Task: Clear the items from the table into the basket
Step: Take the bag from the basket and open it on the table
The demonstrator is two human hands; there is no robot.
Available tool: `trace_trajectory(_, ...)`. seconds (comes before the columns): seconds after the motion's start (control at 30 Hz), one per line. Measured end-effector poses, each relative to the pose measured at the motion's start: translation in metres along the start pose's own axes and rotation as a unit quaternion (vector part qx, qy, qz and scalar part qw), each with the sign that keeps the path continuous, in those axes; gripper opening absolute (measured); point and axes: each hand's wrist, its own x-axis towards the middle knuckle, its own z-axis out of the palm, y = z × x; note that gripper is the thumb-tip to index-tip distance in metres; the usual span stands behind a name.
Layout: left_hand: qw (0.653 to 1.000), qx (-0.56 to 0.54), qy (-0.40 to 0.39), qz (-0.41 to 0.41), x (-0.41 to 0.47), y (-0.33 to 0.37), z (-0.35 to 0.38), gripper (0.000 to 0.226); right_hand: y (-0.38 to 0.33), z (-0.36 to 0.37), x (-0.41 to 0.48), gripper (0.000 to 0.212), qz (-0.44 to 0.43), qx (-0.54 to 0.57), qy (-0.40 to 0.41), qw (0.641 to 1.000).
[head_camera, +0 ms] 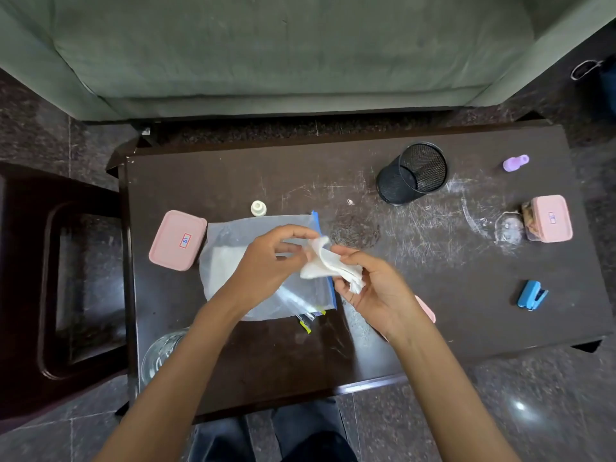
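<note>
Looking down through the head camera, you face a dark brown, scratched wooden table (233, 355) standing on speckled dark stone floor, with a grey-green fabric sofa (283, 51) beyond its far edge.

Take the clear zip-top plastic bag with the blue seal (233, 258) as your landmark. Above its right edge, your left hand (266, 261) and right hand (376, 291) both have their fingers pinched on a crumpled white tissue (325, 265). Just left of the bag lies a pink rectangular plastic lid (177, 240); just beyond it stands a small cream bottle cap (258, 208). Right and beyond, a black wire-mesh pen cup (411, 173) lies tipped on its side. Far right are a small lilac bottle (515, 162), a pink-lidded clear container (548, 219) and a blue stapler (531, 295) near the table's right edge. A clear glass jar (160, 355) sits at the near-left corner.

Bare tabletop lies open between the bag and the stapler.
</note>
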Motion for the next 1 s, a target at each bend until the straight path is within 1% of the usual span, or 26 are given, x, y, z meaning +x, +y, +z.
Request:
trace_trajectory(0.07,1.0,-0.017,-0.014,-0.011,0.001,-0.003,-0.002,0.023,0.001,-0.001,0.001,0.015,0.006,-0.027,-0.013,1.0)
trace_trajectory(0.1,0.999,-0.043,-0.002,-0.02,0.001,-0.004,-0.003,0.018,0.001,-0.003,0.001,0.017,0.002,-0.051,-0.019,0.999)
trace_trajectory(0.17,0.992,-0.109,0.042,-0.052,0.0,-0.004,-0.002,0.013,0.004,-0.007,0.004,0.031,-0.024,-0.113,-0.037,0.993)
trace_trajectory(0.23,0.984,-0.132,0.094,-0.076,-0.001,-0.006,0.001,0.011,0.007,-0.01,0.005,0.039,-0.064,-0.163,-0.047,0.983)
trace_trajectory(0.3,0.979,-0.13,0.136,-0.082,-0.002,-0.008,0.006,0.013,0.008,-0.009,0.003,0.03,-0.102,-0.17,-0.038,0.979)
trace_trajectory(0.37,0.969,-0.154,0.167,-0.101,-0.003,-0.01,0.01,0.016,0.009,-0.009,0.0,0.021,-0.143,-0.165,-0.018,0.976)
trace_trajectory(0.4,0.965,-0.162,0.177,-0.111,-0.004,-0.01,0.012,0.016,0.009,-0.008,-0.001,0.02,-0.164,-0.174,-0.007,0.971)
trace_trajectory(0.47,0.964,-0.144,0.193,-0.109,-0.01,-0.007,0.019,0.017,0.01,-0.007,-0.003,0.021,-0.197,-0.188,0.017,0.962)
trace_trajectory(0.5,0.969,-0.099,0.21,-0.088,-0.013,-0.007,0.023,0.019,0.01,-0.005,-0.004,0.021,-0.213,-0.188,0.028,0.958)
trace_trajectory(0.57,0.968,0.027,0.246,-0.024,-0.021,-0.004,0.031,0.021,0.011,-0.002,-0.007,0.022,-0.26,-0.198,0.043,0.944)
trace_trajectory(0.6,0.969,0.05,0.242,0.001,-0.025,-0.002,0.035,0.018,0.011,0.001,-0.008,0.022,-0.283,-0.209,0.042,0.935)
trace_trajectory(0.63,0.977,0.031,0.211,0.01,-0.027,0.0,0.04,0.014,0.011,0.002,-0.01,0.021,-0.3,-0.215,0.036,0.929)
trace_trajectory(0.67,0.985,-0.016,0.169,-0.001,-0.029,0.004,0.044,0.011,0.012,0.003,-0.011,0.017,-0.307,-0.216,0.026,0.926)
trace_trajectory(0.7,0.988,-0.077,0.133,-0.028,-0.031,0.008,0.048,0.009,0.012,0.004,-0.012,0.014,-0.303,-0.211,0.018,0.929)
trace_trajectory(0.73,0.983,-0.133,0.118,-0.054,-0.031,0.009,0.05,0.007,0.012,0.004,-0.013,0.014,-0.293,-0.199,0.014,0.935)
trace_trajectory(0.77,0.976,-0.162,0.124,-0.072,-0.031,0.009,0.05,0.007,0.012,0.004,-0.014,0.014,-0.28,-0.183,0.01,0.942)
trace_trajectory(0.87,0.965,-0.187,0.154,-0.099,-0.031,0.008,0.046,0.011,0.01,0.003,-0.014,0.013,-0.251,-0.165,-0.003,0.954)
trace_trajectory(0.93,0.954,-0.214,0.174,-0.119,-0.031,0.006,0.043,0.013,0.01,0.001,-0.013,0.019,-0.238,-0.15,-0.005,0.96)
trace_trajectory(1.0,0.942,-0.235,0.194,-0.139,-0.03,0.005,0.04,0.02,0.009,0.0,-0.013,0.024,-0.217,-0.117,-0.007,0.969)
